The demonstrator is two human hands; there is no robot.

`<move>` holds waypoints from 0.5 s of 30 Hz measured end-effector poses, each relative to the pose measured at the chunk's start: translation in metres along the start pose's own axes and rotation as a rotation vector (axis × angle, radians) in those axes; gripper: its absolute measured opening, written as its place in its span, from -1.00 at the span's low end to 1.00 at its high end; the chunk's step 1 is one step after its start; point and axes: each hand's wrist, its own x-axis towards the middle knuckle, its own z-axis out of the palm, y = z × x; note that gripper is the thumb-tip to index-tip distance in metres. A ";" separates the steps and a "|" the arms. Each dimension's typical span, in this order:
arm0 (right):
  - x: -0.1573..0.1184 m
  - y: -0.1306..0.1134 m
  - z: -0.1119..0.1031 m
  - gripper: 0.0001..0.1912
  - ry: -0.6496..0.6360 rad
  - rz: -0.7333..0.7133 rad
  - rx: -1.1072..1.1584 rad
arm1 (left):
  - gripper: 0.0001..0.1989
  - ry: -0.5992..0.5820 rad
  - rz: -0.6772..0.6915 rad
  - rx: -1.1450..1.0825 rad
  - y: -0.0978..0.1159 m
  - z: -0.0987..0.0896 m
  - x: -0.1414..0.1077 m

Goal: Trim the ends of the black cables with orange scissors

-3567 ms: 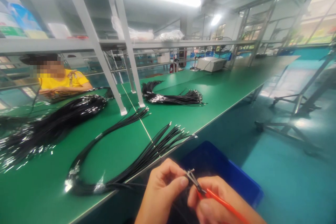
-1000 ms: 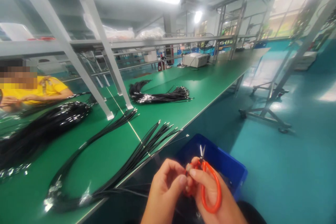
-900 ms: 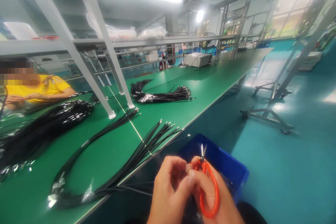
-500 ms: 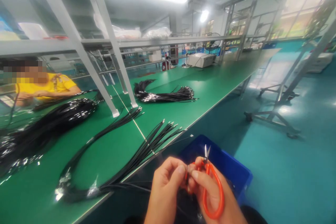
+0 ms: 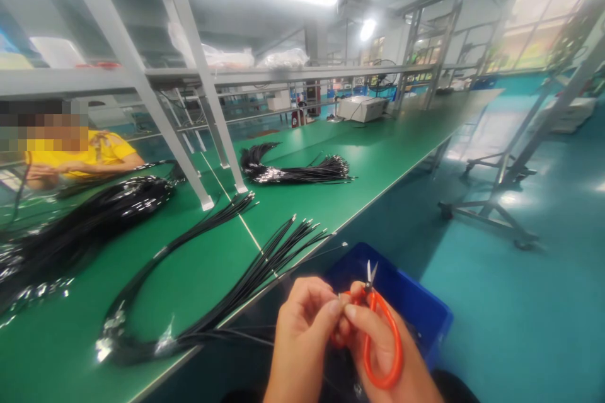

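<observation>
My right hand (image 5: pixel 385 327) is closed with orange-handled scissors (image 5: pixel 385 340) hooked in it, the blades pointing up and slightly apart. Its thumb and forefinger meet the fingertips of my left hand (image 5: pixel 305 321), which is pinched closed. Whatever small thing sits between the fingertips is hidden. Black cables (image 5: pixel 241 331) lead from the curved cable bundle (image 5: pixel 137 289) on the green table and pass behind my left hand. Pale metal-like tips show at the bundle's loose ends, left of and beyond my hands.
A blue bin (image 5: pixel 406 296) stands below the table edge, behind my hands. More black cable bundles (image 5: pixel 297 171) lie on the green table (image 5: pixel 198 283). Grey shelf posts (image 5: pixel 189 170) rise from it. A person in yellow (image 5: pixel 106 148) sits across at the left. A wheeled frame (image 5: pixel 491 214) is at right.
Both hands stay together at nearly the same spot. My left fingers have shifted slightly up and right, closing over the small thing between the fingertips. The scissors have barely moved.
</observation>
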 end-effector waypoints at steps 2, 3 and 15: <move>0.000 0.000 0.001 -0.83 -0.007 -0.003 -0.004 | -0.82 -0.019 -0.030 -0.077 0.000 0.000 0.001; 0.000 0.000 0.001 -0.84 -0.011 -0.004 -0.006 | -0.84 -0.022 -0.062 -0.123 0.001 0.000 0.001; 0.002 0.001 0.001 -0.85 -0.002 0.003 0.006 | -0.83 -0.008 -0.131 -0.105 0.004 -0.002 0.001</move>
